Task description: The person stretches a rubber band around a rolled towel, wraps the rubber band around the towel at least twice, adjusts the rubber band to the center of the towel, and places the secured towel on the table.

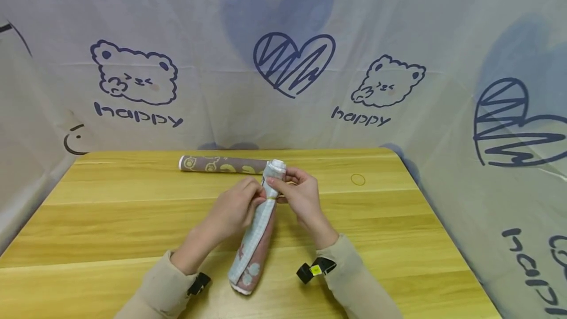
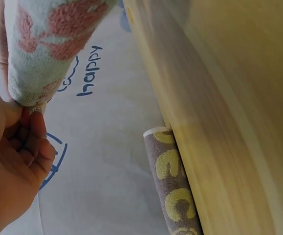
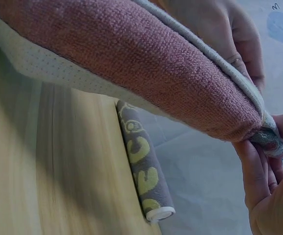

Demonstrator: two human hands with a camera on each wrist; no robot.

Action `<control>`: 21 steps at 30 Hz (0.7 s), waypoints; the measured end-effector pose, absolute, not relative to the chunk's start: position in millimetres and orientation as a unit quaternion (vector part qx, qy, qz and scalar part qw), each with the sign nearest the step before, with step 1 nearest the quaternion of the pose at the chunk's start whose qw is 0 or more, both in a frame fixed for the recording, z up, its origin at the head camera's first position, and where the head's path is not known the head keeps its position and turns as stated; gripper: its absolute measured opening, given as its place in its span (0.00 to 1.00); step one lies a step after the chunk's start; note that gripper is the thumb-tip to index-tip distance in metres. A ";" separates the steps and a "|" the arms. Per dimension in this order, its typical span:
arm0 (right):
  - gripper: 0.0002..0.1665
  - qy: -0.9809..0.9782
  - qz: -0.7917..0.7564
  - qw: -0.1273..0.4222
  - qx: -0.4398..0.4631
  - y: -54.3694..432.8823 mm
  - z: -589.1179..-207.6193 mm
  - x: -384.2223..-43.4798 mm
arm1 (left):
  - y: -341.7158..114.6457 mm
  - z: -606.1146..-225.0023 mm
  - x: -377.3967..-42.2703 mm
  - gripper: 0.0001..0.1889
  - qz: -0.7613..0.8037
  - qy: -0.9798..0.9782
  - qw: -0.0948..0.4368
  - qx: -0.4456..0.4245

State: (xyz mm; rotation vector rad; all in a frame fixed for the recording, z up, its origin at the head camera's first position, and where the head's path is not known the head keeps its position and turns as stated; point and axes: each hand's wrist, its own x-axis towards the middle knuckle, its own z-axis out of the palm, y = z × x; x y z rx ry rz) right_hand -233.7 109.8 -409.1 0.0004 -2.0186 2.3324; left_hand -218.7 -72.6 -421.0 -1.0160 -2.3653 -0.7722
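Observation:
A rolled pink and pale blue-white towel (image 1: 254,245) is held up at a slant over the table, its upper end away from me. Around it near that end runs a thin yellowish rubber band (image 1: 271,198). My left hand (image 1: 236,206) pinches at the towel's side by the band; the left wrist view shows the thumb and fingertips (image 2: 26,113) together there, partly hiding the band. On the other side, my right hand (image 1: 305,196) grips the towel's upper end, thumb in front and fingers behind. The towel narrows at the band in the right wrist view.
A second rolled towel, grey-brown with yellow designs (image 1: 230,164), lies along the back of the wooden table (image 1: 133,225). Another yellowish rubber band (image 1: 352,177) lies at the right. A printed cloth (image 1: 212,112) hangs behind the table and along its sides.

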 end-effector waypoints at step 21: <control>0.24 -0.649 0.758 -0.049 0.039 123.7 -421.2 -247.7 | -80.1 -418.2 -218.3 0.06 -0.320 -0.859 0.150 -0.370</control>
